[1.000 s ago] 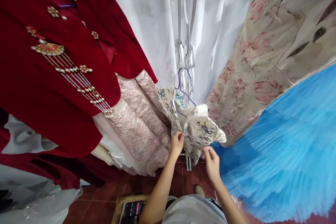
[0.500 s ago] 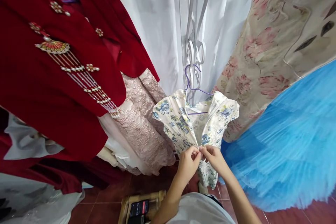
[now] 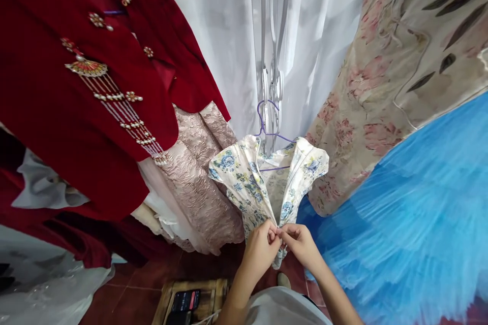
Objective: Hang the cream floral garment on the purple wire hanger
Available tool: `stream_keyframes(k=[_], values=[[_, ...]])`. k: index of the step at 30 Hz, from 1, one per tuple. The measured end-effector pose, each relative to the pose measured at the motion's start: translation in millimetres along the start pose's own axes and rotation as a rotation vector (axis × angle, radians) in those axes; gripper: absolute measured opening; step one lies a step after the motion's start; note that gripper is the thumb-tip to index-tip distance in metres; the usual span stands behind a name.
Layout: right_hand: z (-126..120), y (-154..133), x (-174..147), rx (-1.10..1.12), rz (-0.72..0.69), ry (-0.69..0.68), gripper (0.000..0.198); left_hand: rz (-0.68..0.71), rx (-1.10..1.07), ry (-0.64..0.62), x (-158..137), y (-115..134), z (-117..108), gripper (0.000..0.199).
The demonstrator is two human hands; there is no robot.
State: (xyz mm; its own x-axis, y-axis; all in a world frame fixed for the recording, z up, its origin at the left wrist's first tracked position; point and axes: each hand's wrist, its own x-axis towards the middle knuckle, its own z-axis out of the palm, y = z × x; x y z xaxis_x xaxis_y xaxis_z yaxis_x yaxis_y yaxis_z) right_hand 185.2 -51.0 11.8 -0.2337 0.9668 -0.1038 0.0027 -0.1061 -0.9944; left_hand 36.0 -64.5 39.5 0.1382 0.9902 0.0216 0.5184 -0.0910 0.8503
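A white dress with blue and yellow flowers hangs on a purple hanger, its front open in a deep V. At the bottom of the V, my left hand pinches the left front edge. Close against it, my right hand pinches the right edge at the same spot. The fingertips of both hands nearly touch, and they hide whatever fastening lies between them. Below my hands, the lower part of the dress shows only in part.
A red jacket with beaded ornaments hangs at left over a pink brocade skirt. At right are a beige floral dress and a blue tulle skirt. A white curtain hangs behind. A phone lies on a wooden stool.
The view has shifted, so the dress and both hands appear a little further left and lower. Both hands keep their pinch at the bottom of the V.
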Motion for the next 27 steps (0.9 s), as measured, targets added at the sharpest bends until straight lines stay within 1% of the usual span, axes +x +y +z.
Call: stream_keyframes(k=[3, 7, 11, 15, 18, 23, 27], values=[[-3, 3, -2, 0.028, -0.004, -0.042, 0.044, -0.031, 0.009, 0.058, -7, 2, 8, 0.012], [-8, 8, -6, 0.089, 0.011, -0.088, 0.039, -0.100, -0.046, 0.131, -19, -1, 25, 0.016], [-9, 8, -10, 0.126, 0.010, -0.046, 0.033, -0.119, -0.040, 0.177, -25, 3, 33, 0.018], [-9, 6, -12, 0.158, -0.037, 0.029, 0.026, -0.086, -0.005, 0.139, -23, 13, 28, 0.013], [-4, 7, -11, 0.168, -0.042, 0.037, 0.024, -0.063, 0.039, 0.111, -20, 15, 19, 0.013], [13, 10, -14, 0.136, -0.035, 0.037, 0.026, -0.016, 0.057, 0.112, -24, 0, 4, 0.017], [26, 9, -19, 0.128, -0.003, 0.066, 0.030, 0.043, 0.037, 0.143, -31, -13, 0, 0.019]])
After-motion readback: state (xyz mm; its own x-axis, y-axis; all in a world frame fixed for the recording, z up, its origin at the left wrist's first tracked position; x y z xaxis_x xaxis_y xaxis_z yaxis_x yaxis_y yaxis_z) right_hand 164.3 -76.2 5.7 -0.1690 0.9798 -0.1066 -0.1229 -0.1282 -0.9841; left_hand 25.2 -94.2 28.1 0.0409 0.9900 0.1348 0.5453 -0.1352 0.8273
